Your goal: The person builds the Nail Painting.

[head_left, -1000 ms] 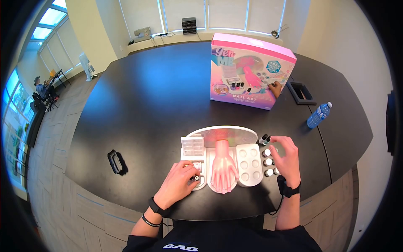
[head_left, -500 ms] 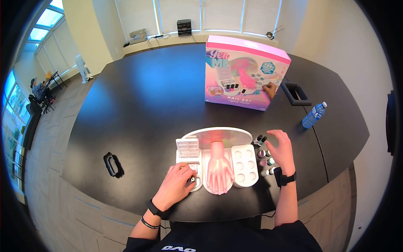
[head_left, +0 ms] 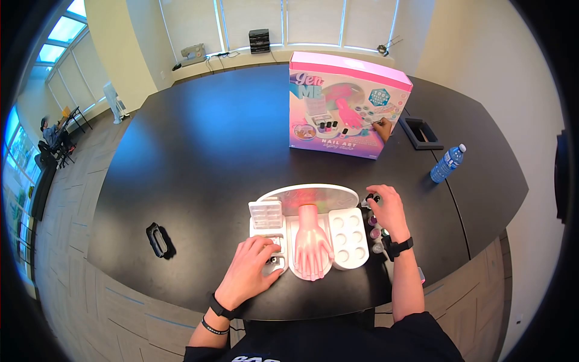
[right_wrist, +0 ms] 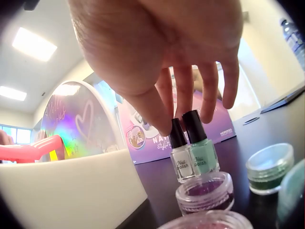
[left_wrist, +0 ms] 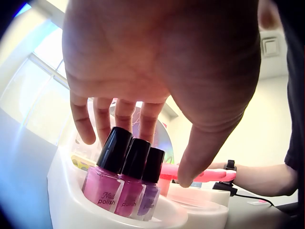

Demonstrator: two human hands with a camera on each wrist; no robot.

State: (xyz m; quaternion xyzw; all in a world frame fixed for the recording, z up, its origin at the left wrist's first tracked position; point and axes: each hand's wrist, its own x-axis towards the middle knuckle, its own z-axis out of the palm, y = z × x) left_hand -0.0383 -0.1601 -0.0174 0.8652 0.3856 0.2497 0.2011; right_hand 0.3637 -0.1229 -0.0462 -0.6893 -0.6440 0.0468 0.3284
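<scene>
- Right beside the white plastic stand (head_left: 348, 256), a pale polish bottle (right_wrist: 182, 163) and a mint polish bottle (right_wrist: 204, 158), squarish glass with black caps, are on the table (head_left: 181, 157).
- Right hand (head_left: 389, 214) is at those caps; can't tell if it's pinching.
- Left hand (head_left: 248, 264) has thumb and fingers well apart over three pink-to-purple bottles (left_wrist: 128, 198) in the stand's rounded compartment.
- Table's smooth and dark, pink-topped box (head_left: 350, 114) behind, patterned floor (head_left: 120, 289) below.

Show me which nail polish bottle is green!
The mint-green bottle by the right hand, beside the whitish bottle; the three bottles by the left hand are pink or purple.
</scene>
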